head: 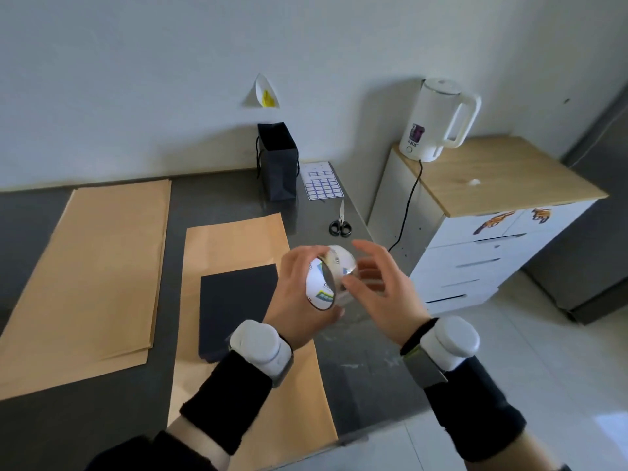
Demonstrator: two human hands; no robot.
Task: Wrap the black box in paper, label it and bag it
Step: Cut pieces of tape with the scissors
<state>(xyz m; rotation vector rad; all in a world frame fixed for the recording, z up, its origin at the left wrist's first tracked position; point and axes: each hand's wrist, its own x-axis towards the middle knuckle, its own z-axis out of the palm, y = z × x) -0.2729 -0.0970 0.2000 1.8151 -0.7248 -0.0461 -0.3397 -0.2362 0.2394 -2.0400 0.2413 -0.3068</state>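
- Two hands just right of black box (pixel 234 307): left hand (pixel 299 294) gripping tape roll (pixel 331 277), right hand (pixel 384 294) spread, thumb on roll.
- Box flat on kraft sheet (pixel 238 239), grey table (pixel 339 362).
- Behind box: bag (pixel 278 164), scissors (pixel 340 222); farther right: cabinet (pixel 492 260), kettle (pixel 431 124).

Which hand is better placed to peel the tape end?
Right. The left hand grips the tape, while the right hand holds nothing, its fingers open close beside the roll.

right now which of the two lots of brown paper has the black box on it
The right-hand sheet: the black box lies on it. The left-hand stack holds no box.
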